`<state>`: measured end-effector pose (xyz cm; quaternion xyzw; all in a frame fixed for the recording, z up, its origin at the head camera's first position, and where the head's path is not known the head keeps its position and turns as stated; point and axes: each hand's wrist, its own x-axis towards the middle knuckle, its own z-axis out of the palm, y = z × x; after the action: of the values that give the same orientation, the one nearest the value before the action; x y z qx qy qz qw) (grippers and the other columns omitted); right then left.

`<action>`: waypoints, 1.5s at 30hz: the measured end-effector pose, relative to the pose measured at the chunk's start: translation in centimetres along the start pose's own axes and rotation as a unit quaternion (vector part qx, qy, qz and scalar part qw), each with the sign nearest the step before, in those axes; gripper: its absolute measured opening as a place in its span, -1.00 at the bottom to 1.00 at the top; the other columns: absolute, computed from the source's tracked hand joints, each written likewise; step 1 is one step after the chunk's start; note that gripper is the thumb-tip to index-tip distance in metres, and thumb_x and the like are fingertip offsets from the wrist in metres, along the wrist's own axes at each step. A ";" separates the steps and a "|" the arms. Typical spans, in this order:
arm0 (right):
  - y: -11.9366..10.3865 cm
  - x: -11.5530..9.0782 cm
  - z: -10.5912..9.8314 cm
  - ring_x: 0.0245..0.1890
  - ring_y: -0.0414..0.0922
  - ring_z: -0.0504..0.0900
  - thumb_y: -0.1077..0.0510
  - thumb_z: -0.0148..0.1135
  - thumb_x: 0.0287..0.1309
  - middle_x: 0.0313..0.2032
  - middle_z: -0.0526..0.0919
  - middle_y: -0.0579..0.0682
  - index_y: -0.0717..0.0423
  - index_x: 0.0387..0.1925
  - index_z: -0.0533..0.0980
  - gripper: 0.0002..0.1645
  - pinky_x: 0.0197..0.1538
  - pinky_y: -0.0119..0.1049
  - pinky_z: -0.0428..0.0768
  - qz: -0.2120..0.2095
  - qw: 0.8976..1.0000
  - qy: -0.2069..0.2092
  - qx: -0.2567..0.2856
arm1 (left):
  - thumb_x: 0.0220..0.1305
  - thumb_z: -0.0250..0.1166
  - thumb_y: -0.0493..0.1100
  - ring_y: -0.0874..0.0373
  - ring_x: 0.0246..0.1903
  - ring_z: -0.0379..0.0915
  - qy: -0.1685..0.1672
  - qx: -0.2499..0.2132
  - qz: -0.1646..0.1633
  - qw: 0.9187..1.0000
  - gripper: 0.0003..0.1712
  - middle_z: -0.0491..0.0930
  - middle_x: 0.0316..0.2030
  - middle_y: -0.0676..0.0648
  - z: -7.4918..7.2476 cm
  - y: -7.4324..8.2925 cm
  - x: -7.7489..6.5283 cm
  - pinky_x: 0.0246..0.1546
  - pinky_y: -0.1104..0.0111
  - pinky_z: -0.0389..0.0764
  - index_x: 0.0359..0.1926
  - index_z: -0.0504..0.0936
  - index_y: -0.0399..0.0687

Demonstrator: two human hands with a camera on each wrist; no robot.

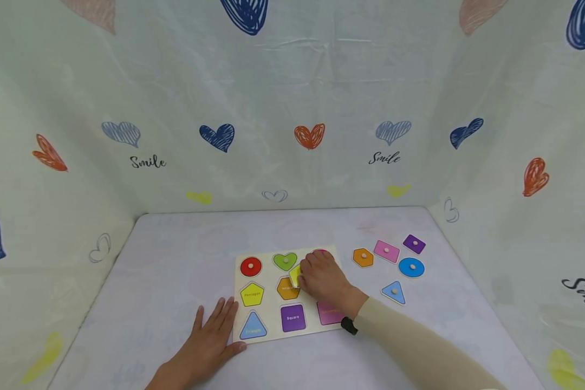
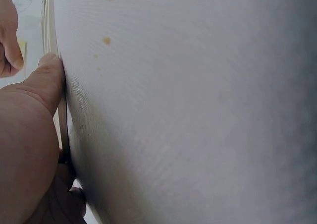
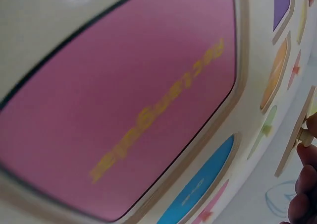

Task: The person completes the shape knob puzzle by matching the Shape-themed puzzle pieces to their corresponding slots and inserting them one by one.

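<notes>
My right hand (image 1: 324, 279) pinches a yellow pentagon puzzle piece (image 1: 294, 275), holding it tilted over the board beside the printed hexagon space (image 1: 287, 290). In the right wrist view its wooden knob (image 3: 305, 136) sits between the fingertips. My left hand (image 1: 207, 341) lies with straight, spread fingers along the left edge of the shape puzzle board (image 1: 273, 333); in the left wrist view the thumb (image 2: 47, 80) touches that edge. The yellow pentagon space (image 1: 252, 295) shows its printed word. A red circle (image 1: 251, 266) and green heart (image 1: 285, 261) with knobs sit in the board; a pink piece is partly hidden.
Right of the board lie loose knobbed pieces: an orange hexagon (image 1: 363, 258), pink rectangle (image 1: 387, 251), purple square (image 1: 414, 244), blue oval (image 1: 411, 267) and light blue triangle (image 1: 394, 292). A heart-patterned curtain (image 1: 273, 81) surrounds the white table (image 1: 185, 244).
</notes>
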<state>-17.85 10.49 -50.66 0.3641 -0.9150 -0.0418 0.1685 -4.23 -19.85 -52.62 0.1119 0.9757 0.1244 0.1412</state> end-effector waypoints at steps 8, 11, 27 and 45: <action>-4.0 2.9 -0.5 -0.19 -0.13 0.49 -0.15 0.20 0.47 -0.27 0.61 -0.09 0.03 -0.16 0.60 -0.66 -0.08 -0.29 0.52 -0.001 0.998 -0.060 0.002 | 0.33 0.30 0.41 -0.19 0.69 -0.28 -0.009 -0.004 -0.004 1.000 0.19 -0.03 0.70 -0.08 0.0 -0.1 0.2 0.55 -0.38 -0.42 0.70 -0.01 -0.05; -5.2 3.7 -0.4 -0.14 -0.13 0.53 -0.17 0.20 0.47 -0.22 0.65 -0.09 0.01 -0.12 0.62 -0.65 0.01 -0.27 0.56 -0.008 0.998 -0.057 0.000 | 0.33 0.31 0.40 -0.19 0.69 -0.28 -0.009 -0.004 -0.002 1.000 0.19 -0.03 0.70 -0.09 0.0 -0.1 0.3 0.55 -0.39 -0.41 0.70 0.00 -0.05; -9.4 6.1 0.8 -0.11 -0.15 0.57 -0.23 0.22 0.45 -0.13 0.71 -0.11 0.00 0.00 0.65 -0.57 0.07 -0.26 0.61 -0.031 0.996 -0.085 -0.009 | 0.37 0.26 0.41 -0.20 0.68 -0.20 -0.004 -0.016 0.014 1.000 0.14 0.01 0.69 -0.15 0.3 -0.5 0.6 0.55 -0.40 -0.31 0.68 0.07 -0.13; -10.5 6.2 1.1 0.01 -0.13 0.55 -0.19 0.11 0.54 -0.01 0.70 -0.10 0.03 0.17 0.60 -0.52 0.24 -0.20 0.59 -0.041 0.992 -0.121 -0.016 | 0.40 0.30 0.35 -0.22 0.67 -0.12 0.011 -0.028 0.034 0.999 0.09 0.07 0.67 -0.18 -0.2 -0.6 0.2 0.53 -0.42 -0.24 0.65 0.13 -0.18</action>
<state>-15.57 -1.45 -52.07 0.3913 -0.9121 -0.1068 0.0602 -4.61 -20.37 -52.69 0.1399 0.9690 0.1580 0.1287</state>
